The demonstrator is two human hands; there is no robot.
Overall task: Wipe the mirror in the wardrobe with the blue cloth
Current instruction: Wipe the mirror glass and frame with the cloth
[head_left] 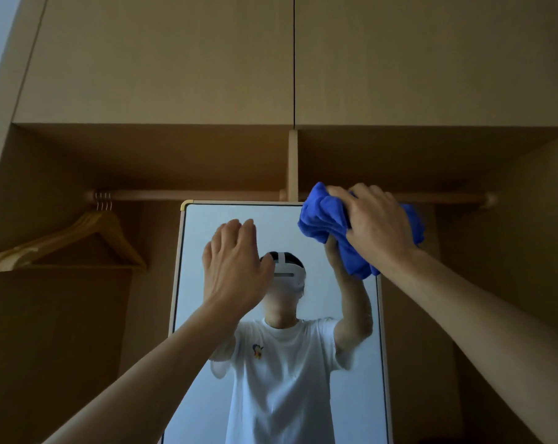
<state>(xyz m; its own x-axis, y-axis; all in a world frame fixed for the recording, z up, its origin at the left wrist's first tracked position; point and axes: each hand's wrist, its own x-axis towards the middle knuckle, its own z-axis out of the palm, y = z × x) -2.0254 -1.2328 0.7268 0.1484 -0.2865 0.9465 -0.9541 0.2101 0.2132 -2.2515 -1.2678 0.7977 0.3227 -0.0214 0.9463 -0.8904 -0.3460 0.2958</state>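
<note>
Arms raised; left hand [236, 270] relaxed, right hand [377, 225] fingers [367, 192] curled.

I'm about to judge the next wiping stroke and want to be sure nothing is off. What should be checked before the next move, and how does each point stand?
1. Grip on the blue cloth: ok, the right hand grips it.
2. Cloth at the mirror: ok, it sits over the top right corner.
3. Cloth pressed on the glass: cannot tell.
4. Cloth spread for a wide stroke: not ok, it is bunched.
5. Wiping path free of the left hand: not ok, it is raised, open, in front of the upper glass.
6. Mirror free of the hangers: ok, they hang on the rail, off to the left.
</note>
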